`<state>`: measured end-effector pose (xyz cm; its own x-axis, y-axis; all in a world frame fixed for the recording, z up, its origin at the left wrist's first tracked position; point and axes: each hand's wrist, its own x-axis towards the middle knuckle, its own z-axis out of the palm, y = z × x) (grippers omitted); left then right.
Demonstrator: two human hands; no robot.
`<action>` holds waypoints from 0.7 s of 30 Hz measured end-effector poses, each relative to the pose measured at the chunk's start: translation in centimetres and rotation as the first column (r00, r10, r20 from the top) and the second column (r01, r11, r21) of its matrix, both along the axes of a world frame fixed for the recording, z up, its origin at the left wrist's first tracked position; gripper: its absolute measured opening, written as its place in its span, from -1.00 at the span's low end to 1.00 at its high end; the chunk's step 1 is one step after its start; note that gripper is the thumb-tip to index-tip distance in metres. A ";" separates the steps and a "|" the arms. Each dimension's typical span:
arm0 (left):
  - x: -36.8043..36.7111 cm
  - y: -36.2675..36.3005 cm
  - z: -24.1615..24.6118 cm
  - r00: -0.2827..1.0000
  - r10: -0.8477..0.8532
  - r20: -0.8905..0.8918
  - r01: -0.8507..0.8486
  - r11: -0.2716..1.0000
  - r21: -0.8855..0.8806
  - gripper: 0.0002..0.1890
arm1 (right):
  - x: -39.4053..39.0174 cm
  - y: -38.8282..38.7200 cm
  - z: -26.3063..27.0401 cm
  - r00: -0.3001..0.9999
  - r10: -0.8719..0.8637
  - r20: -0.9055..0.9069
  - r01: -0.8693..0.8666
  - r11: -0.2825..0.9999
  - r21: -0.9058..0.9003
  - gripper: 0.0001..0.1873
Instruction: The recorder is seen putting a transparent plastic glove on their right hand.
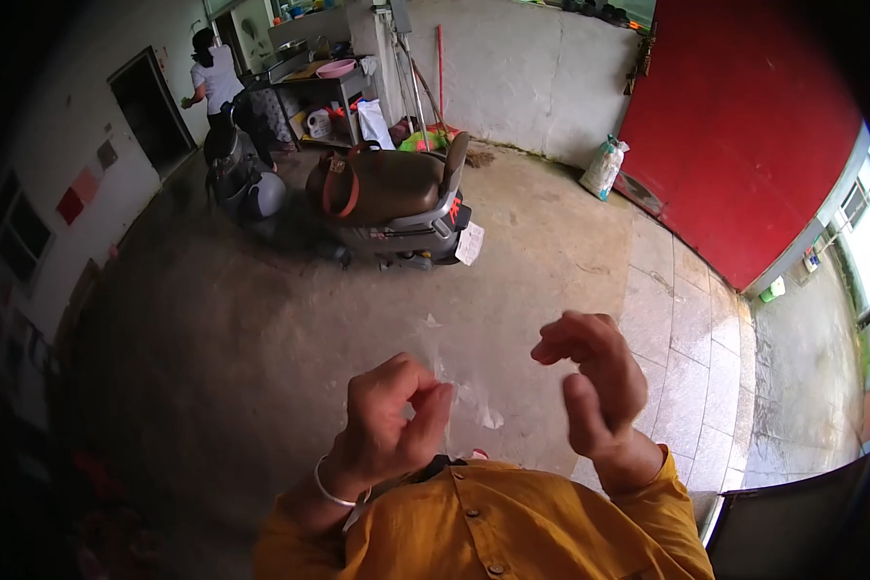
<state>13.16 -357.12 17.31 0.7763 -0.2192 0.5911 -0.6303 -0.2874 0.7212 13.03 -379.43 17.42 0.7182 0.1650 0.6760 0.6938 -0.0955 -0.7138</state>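
Observation:
My left hand (397,417) is raised before my chest, its fingers curled in and the thumb brought to the index finger. I make out nothing held in it, though small things inside the curl would be hidden. A white bangle (328,484) circles that wrist. To the right, my right hand (600,388) is held up, thumb and bent fingers apart with nothing between them. Both hands are in the air above the concrete floor (275,370), touching neither each other nor anything else. Pale scraps or marks (489,417) show on the floor beyond them.
Ahead stands a parked electric scooter (413,232) with a brown bag strap (342,190) on its seat. A person (219,76) is by a work table (308,81) bearing a pink basin (336,69). A filled sack (605,170) leans near the large red door (739,123).

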 end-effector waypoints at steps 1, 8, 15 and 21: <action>0.4 0.0 -0.8 1.000 0.001 -0.003 -0.001 1.000 -0.001 -0.86 | -0.5 0.6 0.0 1.000 0.001 -0.003 -0.001 1.000 -0.001 -0.46; 2.0 0.5 -4.6 0.993 0.048 -0.112 -0.049 0.999 -0.012 -0.84 | 0.2 3.7 0.4 0.218 0.973 -0.079 -0.329 0.150 0.932 -0.22; 2.6 1.5 -6.7 0.988 0.015 -0.154 -0.026 0.997 -0.069 -0.81 | 2.0 5.6 -2.8 0.158 0.987 -0.035 -0.277 0.078 0.958 -0.23; 2.1 2.3 -7.5 0.965 0.037 -0.258 -0.060 0.995 -0.084 -0.81 | 3.1 6.1 -4.1 0.052 0.982 0.179 -0.301 -0.155 0.941 -0.27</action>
